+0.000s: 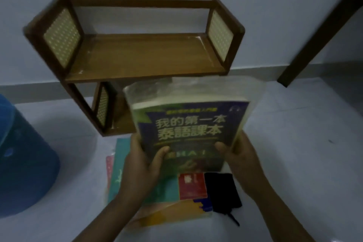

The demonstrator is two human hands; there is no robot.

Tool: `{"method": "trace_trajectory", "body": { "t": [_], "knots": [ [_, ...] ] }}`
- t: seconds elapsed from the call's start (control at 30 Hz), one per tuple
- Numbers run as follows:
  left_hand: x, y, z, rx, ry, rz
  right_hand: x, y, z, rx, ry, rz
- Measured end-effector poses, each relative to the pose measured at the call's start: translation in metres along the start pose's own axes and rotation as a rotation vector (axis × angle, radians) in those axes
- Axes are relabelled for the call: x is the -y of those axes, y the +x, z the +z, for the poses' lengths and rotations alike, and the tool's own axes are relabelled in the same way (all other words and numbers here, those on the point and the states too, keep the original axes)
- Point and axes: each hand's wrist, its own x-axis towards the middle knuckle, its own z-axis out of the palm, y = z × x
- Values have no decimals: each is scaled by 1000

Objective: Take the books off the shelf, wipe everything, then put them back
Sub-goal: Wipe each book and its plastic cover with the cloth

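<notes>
Toward the left edge of the frame sits a blue bucket (21, 155) on a pale floor (294, 143), well apart from the rest. Right of it, upper centre, a small wooden shelf (149, 55) stands against the wall, its top tier bare, which suggests the books are already off. Below it, lower centre, a stack of books (157, 192) lies flat on the floor with a dark cloth (222, 190) resting on its right side. Over the stack, the left hand (141, 165) and the right hand (241, 155) each grip a lower corner of a thick book in a clear plastic cover (188, 124), thumbs on its front, tilted up just in front of the shelf. Whether wiping is finished cannot be told; returning the books looks still to do. Open floor stretches to the right, bounded upper right by a dark slanting wooden leg (318, 31).
</notes>
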Motion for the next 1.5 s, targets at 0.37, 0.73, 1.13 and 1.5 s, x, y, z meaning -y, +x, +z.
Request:
{"method": "trace_trajectory", "body": {
  "t": [0.37, 0.73, 1.13, 1.5],
  "knots": [
    [8, 32, 191, 619, 297, -160, -64, 33, -150, -260, -517, 256],
    [60, 41, 226, 638, 858, 86, -118, 71, -145, -141, -854, 379],
    [97, 12, -20, 282, 675, -93, -113, -53, -16, 541, -1046, -100],
    [147, -35, -84, 635, 736, -47, -78, -2, 53, 292, -687, -40]
  ]
}}
